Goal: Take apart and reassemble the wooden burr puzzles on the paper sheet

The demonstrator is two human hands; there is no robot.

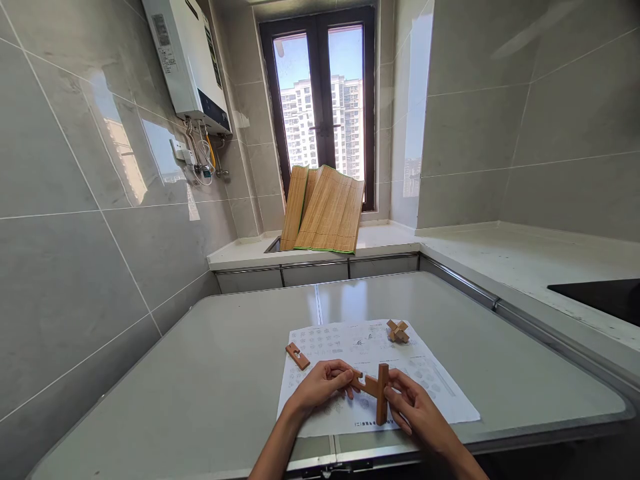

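Observation:
My left hand [325,387] pinches a notched wooden puzzle piece [358,381], whose cut-out end points to the right. My right hand [411,403] grips an upright wooden bar [383,395] with a short arm sticking out to its left. The two pieces come together between my hands; whether they interlock I cannot tell. Both are above a printed instruction sheet [325,340]. Another flat notched wooden piece [298,356] lies near the sheet's left edge. An assembled wooden burr puzzle [398,331] rests on the sheet's far right corner.
The sheet lies on a pale folding table [225,373] with a seam down its middle. Beyond it runs a white counter [390,235], where folded bamboo mats [330,210] lean by the window. A water heater [185,60] hangs on the left wall. A black cooktop [605,297] sits at right.

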